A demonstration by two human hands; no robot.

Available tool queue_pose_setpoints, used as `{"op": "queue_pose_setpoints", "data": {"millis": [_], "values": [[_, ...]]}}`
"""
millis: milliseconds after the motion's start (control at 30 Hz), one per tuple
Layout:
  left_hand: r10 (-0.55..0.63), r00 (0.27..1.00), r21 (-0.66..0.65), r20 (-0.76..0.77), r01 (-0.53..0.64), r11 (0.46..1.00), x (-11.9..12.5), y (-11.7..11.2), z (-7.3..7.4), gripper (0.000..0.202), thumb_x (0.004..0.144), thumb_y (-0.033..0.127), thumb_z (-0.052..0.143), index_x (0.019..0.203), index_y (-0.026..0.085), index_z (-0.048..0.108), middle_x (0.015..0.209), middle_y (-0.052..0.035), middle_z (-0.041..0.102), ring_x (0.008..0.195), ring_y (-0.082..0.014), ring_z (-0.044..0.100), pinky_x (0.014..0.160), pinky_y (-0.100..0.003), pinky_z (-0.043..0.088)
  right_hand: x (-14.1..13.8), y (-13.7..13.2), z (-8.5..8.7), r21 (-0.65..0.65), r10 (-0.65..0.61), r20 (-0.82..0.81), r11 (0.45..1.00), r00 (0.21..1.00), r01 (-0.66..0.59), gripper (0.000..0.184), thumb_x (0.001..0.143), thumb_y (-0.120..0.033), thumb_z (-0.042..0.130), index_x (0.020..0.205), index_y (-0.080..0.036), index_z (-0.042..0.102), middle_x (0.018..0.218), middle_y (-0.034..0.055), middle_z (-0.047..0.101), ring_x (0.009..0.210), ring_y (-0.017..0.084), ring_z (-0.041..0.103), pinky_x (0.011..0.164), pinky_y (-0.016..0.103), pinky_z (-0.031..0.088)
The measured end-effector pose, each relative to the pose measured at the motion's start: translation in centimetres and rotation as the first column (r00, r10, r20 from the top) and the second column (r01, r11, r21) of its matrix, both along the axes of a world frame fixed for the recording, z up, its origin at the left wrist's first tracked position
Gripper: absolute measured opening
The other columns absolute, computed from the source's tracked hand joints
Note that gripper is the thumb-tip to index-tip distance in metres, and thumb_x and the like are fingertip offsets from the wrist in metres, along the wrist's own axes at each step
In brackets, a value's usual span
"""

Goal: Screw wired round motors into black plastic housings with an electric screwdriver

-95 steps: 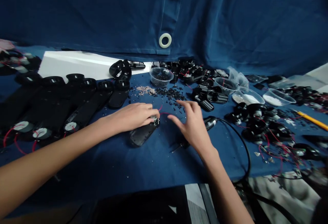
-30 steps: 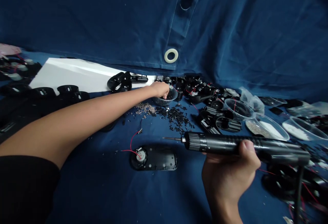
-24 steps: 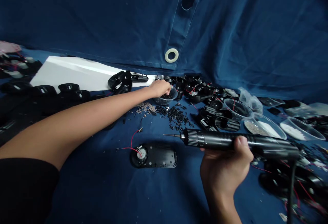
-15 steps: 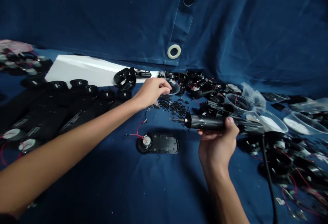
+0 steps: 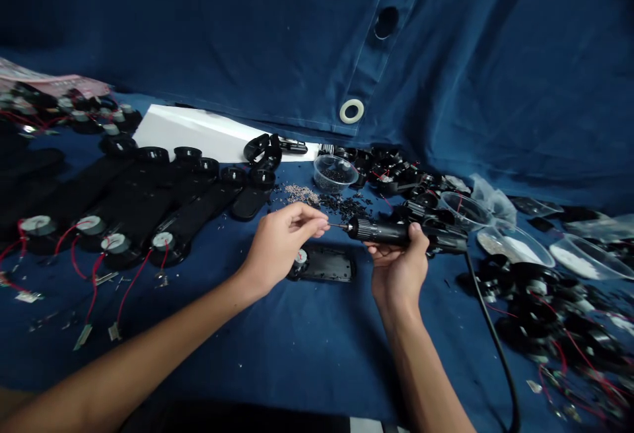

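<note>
My right hand (image 5: 400, 268) is wrapped around a black corded electric screwdriver (image 5: 391, 232), held level with its bit pointing left. The pinched fingers of my left hand (image 5: 290, 238) meet at the tip of that bit; whatever is between them is too small to make out. Below both hands lies a black oblong housing (image 5: 327, 265) with a small round motor (image 5: 300, 258) at its left end, partly covered by my left hand. Just beyond are a heap of small black pieces (image 5: 349, 206) and a pile of tiny metallic screws (image 5: 301, 194).
A clear bowl (image 5: 335, 174) holding small dark pieces stands behind the piles. Black housings with motors and red wires (image 5: 163, 241) line the left. At right are clear tubs (image 5: 515, 246) and more black parts (image 5: 539, 301). The screwdriver's cord (image 5: 495, 340) runs down the right. Blue cloth hangs behind.
My left hand has come back from the clear bowl to the screwdriver tip. The screwdriver in my right hand has shifted slightly left, and the view has turned a little left.
</note>
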State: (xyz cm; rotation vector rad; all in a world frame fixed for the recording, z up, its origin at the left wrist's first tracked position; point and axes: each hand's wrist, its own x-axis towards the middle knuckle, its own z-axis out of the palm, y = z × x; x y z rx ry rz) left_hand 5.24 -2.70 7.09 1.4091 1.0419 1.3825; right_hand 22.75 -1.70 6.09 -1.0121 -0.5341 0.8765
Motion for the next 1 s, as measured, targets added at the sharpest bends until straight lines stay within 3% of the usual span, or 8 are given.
{"op": "queue_pose_setpoints", "data": {"millis": [333,467,800,1000], "values": [[0.025,0.993,-0.080,0.113,-0.016,0.997,0.4,0.1,-1.2,0.015,0.084,0.030,0.061,0.085,0.015,0.065,0.081,-0.0040,0.070,0.075,-0.0139,0.067,0.073,-0.025,0.053,-0.5,0.1,-0.4,-0.017,0.011,0.019,1.000,1.000,-0.010,0.028,0.079,-0.046,0.056,0.079,-0.019,0.049,0.052,-0.0042,0.056,0.047,0.014,0.059,0.044,0.022,0.046],[0.097,0.992,-0.049,0.082,-0.093,0.994,0.6,0.0,-1.4,0.015,0.086,0.030,0.059,0.082,0.015,0.063,0.078,-0.0023,0.069,0.073,-0.0119,0.065,0.071,-0.023,0.052,-0.6,0.0,-0.4,-0.038,0.028,0.017,0.999,0.999,-0.027,0.030,0.079,-0.048,0.056,0.080,-0.018,0.050,0.054,-0.0028,0.058,0.049,0.014,0.061,0.046,0.023,0.047],[0.129,0.991,-0.029,-0.028,-0.130,0.991,0.5,-0.1,-1.9,0.023,0.087,0.036,0.057,0.075,0.017,0.058,0.074,-0.0014,0.066,0.071,-0.0118,0.063,0.062,-0.021,0.048,-0.8,0.1,-0.7,-0.045,0.051,0.032,0.998,0.998,-0.050,0.030,0.079,-0.047,0.056,0.079,-0.018,0.051,0.057,-0.0022,0.060,0.050,0.014,0.062,0.047,0.023,0.049],[0.054,0.984,0.017,-0.172,-0.052,0.998,0.0,0.4,-1.8,0.024,0.088,0.037,0.056,0.074,0.018,0.056,0.072,0.0006,0.064,0.068,-0.0115,0.061,0.058,-0.021,0.046,-0.7,0.2,-1.0,-0.042,0.047,0.061,0.998,0.997,-0.045,0.031,0.079,-0.048,0.054,0.078,-0.018,0.050,0.055,-0.0017,0.058,0.049,0.013,0.060,0.044,0.022,0.046]]}}
